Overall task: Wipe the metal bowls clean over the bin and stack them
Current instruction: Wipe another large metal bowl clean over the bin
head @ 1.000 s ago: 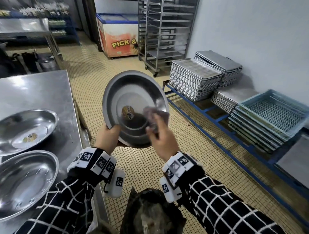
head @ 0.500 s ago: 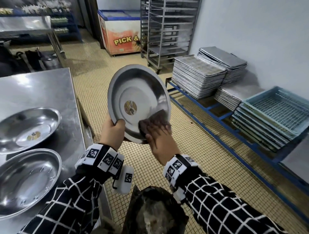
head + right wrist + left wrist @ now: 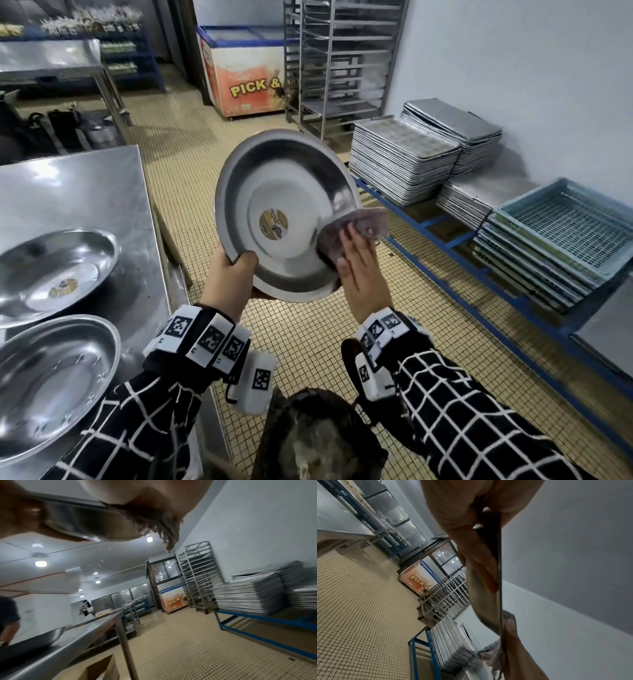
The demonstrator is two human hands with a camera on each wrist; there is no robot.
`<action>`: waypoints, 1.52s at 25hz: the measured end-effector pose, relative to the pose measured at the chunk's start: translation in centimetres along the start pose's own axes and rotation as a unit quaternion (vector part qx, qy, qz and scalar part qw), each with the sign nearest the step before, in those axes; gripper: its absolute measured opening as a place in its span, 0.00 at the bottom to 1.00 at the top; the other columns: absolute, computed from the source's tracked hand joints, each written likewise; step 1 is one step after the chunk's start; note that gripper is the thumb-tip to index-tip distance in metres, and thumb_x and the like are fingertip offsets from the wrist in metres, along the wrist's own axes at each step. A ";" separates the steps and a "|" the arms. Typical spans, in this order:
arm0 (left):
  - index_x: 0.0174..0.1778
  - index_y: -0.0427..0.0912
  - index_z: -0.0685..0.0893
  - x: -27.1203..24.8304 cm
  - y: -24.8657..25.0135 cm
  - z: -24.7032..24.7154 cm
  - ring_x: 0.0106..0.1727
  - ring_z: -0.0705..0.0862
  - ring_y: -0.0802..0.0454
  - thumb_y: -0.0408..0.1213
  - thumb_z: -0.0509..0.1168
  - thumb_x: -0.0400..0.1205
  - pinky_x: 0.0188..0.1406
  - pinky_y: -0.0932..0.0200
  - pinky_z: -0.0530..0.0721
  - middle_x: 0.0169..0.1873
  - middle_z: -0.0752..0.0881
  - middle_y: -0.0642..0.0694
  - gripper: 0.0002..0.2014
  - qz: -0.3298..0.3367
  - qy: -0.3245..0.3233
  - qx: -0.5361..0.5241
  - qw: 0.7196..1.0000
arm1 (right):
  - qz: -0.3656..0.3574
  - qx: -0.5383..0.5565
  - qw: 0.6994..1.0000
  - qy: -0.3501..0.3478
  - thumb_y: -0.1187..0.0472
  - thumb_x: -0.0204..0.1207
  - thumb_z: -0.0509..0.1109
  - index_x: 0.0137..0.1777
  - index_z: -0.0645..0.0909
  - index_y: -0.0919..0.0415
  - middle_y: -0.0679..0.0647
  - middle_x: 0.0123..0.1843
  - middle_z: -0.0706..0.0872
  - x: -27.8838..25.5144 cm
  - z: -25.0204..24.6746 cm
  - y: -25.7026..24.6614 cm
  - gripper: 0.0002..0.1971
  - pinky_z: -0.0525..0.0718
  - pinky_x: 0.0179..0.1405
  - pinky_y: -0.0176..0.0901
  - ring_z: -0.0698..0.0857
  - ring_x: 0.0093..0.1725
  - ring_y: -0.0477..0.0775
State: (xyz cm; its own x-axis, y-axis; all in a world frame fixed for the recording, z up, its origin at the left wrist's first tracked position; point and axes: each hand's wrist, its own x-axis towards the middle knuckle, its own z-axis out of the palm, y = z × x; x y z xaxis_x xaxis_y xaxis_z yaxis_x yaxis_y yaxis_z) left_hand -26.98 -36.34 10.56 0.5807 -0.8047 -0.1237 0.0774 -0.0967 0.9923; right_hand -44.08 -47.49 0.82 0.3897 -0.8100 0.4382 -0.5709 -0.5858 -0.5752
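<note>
Bowl wiped above the bin

The bowl (image 3: pixel 286 192) is gripped at seven o'clock by the left hand (image 3: pixel 230 274); a cloth (image 3: pixel 356 222) is pressed at four o'clock under the flat-fingered right hand (image 3: pixel 363 270). "PICK &" is read on the freezer (image 3: pixel 246 85).

A tan tiled floor (image 3: pixel 301 346) runs past a steel table (image 3: pixel 78 192), a tall wire rack (image 3: pixel 339 61), an orange chest freezer (image 3: pixel 246 82) and stacked trays (image 3: pixel 400 164) along a pale wall (image 3: pixel 513 51).

Cool ceiling lights (image 3: pixel 40 563); wrist views blurred, edges warped.
</note>
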 end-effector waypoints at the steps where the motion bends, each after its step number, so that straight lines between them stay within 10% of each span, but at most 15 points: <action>1: 0.40 0.44 0.75 -0.1 0.0 0.0 0.35 0.83 0.43 0.27 0.58 0.81 0.37 0.46 0.88 0.35 0.81 0.42 0.08 -0.006 -0.015 0.006 1.000 | 0.008 0.026 1.000 0.009 0.43 0.84 0.44 0.84 0.51 0.50 0.42 0.85 0.45 0.6 -0.8 0.2 0.29 0.65 0.73 0.49 0.43 0.84 0.49; 4: 0.40 0.41 0.75 0.0 0.1 -0.4 0.32 0.83 0.43 0.26 0.58 0.82 0.31 0.49 0.86 0.33 0.81 0.40 0.08 -0.027 -0.050 0.027 0.998 | 0.029 0.023 0.999 0.024 0.49 0.85 0.52 0.83 0.47 0.47 0.44 0.85 0.43 2.3 -3.2 -0.1 0.29 0.79 0.57 0.39 0.55 0.82 0.52; 8: 0.43 0.40 0.74 0.8 -0.2 -1.1 0.33 0.84 0.39 0.27 0.59 0.82 0.35 0.44 0.86 0.35 0.82 0.36 0.04 -0.055 -0.095 0.066 0.992 | 0.150 0.083 0.985 0.029 0.43 0.82 0.57 0.80 0.60 0.50 0.56 0.64 0.81 3.5 -5.8 -0.1 0.28 0.82 0.51 0.43 0.82 0.59 0.57; 12: 0.52 0.42 0.76 1.1 -0.8 -1.3 0.35 0.89 0.42 0.38 0.65 0.81 0.38 0.45 0.88 0.39 0.87 0.38 0.07 -0.012 -0.083 0.038 0.996 | 0.227 0.103 0.967 0.059 0.54 0.81 0.65 0.54 0.76 0.61 0.48 0.41 0.81 2.9 -5.9 -0.3 0.10 0.75 0.36 0.39 0.81 0.42 0.50; 17: 0.68 0.53 0.64 0.0 -2.3 0.0 0.48 0.88 0.53 0.43 0.70 0.76 0.40 0.58 0.86 0.48 0.87 0.49 0.27 0.046 -0.118 0.064 0.990 | 0.326 0.224 0.906 0.149 0.59 0.83 0.62 0.53 0.70 0.60 0.45 0.41 0.78 1.7 -3.7 -2.8 0.06 0.69 0.28 0.28 0.78 0.37 0.39; 20: 0.46 0.44 0.77 -0.7 -1.5 1.2 0.42 0.87 0.47 0.33 0.64 0.81 0.37 0.55 0.86 0.40 0.86 0.45 0.02 -0.009 -0.071 0.011 0.997 | 0.299 0.271 0.904 0.144 0.57 0.84 0.60 0.54 0.69 0.57 0.42 0.40 0.78 1.1 -3.0 -4.6 0.05 0.71 0.29 0.26 0.77 0.37 0.36; 28: 0.41 0.39 0.76 2.4 -1.2 -1.2 0.38 0.79 0.43 0.34 0.58 0.80 0.41 0.48 0.78 0.34 0.81 0.39 0.05 0.026 -0.021 0.131 0.991 | 0.214 0.196 0.956 0.049 0.54 0.83 0.60 0.67 0.72 0.55 0.47 0.57 0.80 0.4 -2.1 -5.2 0.14 0.82 0.52 0.33 0.81 0.55 0.43; 33: 0.39 0.36 0.77 2.3 -0.4 -1.2 0.35 0.78 0.46 0.36 0.61 0.74 0.37 0.48 0.79 0.32 0.80 0.40 0.06 0.041 -0.009 0.116 0.992 | -0.135 -0.032 0.976 -0.166 0.43 0.84 0.42 0.78 0.66 0.52 0.51 0.77 0.72 -2.7 1.8 -7.2 0.28 0.57 0.80 0.51 0.66 0.77 0.51; 38: 0.35 0.39 0.75 1.7 0.5 -2.0 0.34 0.78 0.44 0.28 0.60 0.76 0.35 0.52 0.78 0.30 0.77 0.40 0.05 0.022 -0.026 0.094 0.995 | -0.087 -0.228 0.960 -0.139 0.42 0.80 0.32 0.81 0.61 0.49 0.45 0.81 0.65 -0.3 -0.6 -1.9 0.33 0.40 0.81 0.54 0.54 0.83 0.49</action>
State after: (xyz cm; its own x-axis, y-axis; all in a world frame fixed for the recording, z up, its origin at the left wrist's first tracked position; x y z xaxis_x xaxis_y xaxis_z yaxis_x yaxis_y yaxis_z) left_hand -24.32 -36.61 10.79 0.5362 -0.8398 -0.0848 -0.1036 -0.1652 0.9808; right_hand -43.55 -46.16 2.23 0.6490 -0.7143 0.2619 -0.7125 -0.6913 -0.1198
